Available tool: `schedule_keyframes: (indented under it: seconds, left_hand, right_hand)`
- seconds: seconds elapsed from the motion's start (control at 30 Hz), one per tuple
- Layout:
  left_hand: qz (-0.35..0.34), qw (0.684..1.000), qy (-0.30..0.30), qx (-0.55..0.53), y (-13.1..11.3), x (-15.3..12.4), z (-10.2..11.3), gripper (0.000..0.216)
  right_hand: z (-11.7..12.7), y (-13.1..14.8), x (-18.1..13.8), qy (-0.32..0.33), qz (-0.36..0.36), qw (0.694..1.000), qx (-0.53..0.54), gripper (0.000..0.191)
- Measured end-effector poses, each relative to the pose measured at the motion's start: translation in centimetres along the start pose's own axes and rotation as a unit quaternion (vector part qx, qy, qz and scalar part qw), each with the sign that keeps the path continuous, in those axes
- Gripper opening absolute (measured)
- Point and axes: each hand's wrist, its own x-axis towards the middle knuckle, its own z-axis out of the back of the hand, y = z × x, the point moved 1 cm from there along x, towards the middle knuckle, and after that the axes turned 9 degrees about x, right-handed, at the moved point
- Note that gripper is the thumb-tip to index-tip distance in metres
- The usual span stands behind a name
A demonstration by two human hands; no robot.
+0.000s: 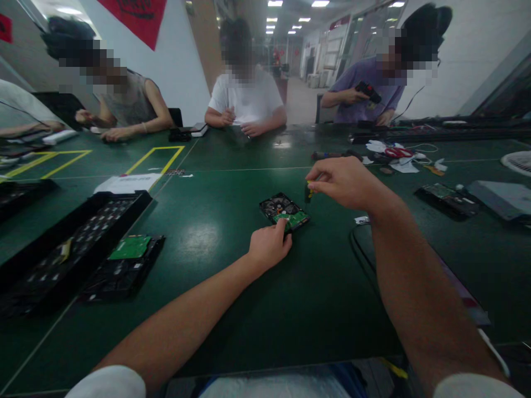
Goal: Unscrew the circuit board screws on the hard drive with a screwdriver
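A hard disk drive [276, 205] lies on the green table in front of me, its green circuit board showing on the near side. My left hand [271, 244] grips the drive's near edge, thumb on top and fingers curled along the side. Just right of the drive and above the table, my right hand [338, 179] pinches a short screwdriver [307, 193] with a dark and yellow handle. The screwdriver points down, apart from the drive; its tip is too fine to make out.
On the left stand a long black tray [136, 207] and stacked hard drives [130, 249]. To the right are another drive [448, 200], a grey metal case [501, 199], a black cable [359, 249] and scraps with red wire [398, 152]. Several people sit across the table.
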Motion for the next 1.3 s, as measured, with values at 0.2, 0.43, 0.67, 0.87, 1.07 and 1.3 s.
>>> schedule_keyframes:
  seconds: [0.2, 0.43, 0.67, 0.87, 1.07, 1.3]
  left_hand:
    - [-0.005, 1.000, -0.003, -0.001, 0.0, 0.0, 0.0, 0.047]
    - [-0.012, 1.000, -0.027, -0.001, 0.1, 0.0, -0.4, 0.042]
    - [-0.013, 0.999, -0.030, 0.002, 0.2, 0.0, -0.4, 0.042]
    - [-0.011, 1.000, -0.011, -0.004, 0.2, 0.1, -0.3, 0.046]
    - [-0.003, 1.000, -0.013, 0.001, 0.1, 0.1, -0.3, 0.046]
    - [-0.008, 1.000, -0.013, -0.006, 0.1, 0.0, -0.2, 0.046]
  right_hand:
    - [0.8, -0.5, 1.1, 0.009, -0.036, 0.999, -0.021, 0.010]
    - [0.4, -0.5, 0.2, -0.009, -0.052, 0.998, 0.020, 0.009]
    - [0.7, -1.5, -0.1, -0.028, -0.047, 0.998, 0.017, 0.011]
    - [1.2, -2.1, 0.7, -0.014, -0.054, 0.998, -0.015, 0.008]
    - [1.1, -1.5, 0.1, -0.021, -0.045, 0.998, -0.029, 0.007]
    - [0.6, -0.9, -0.9, -0.031, -0.050, 0.998, -0.006, 0.009]
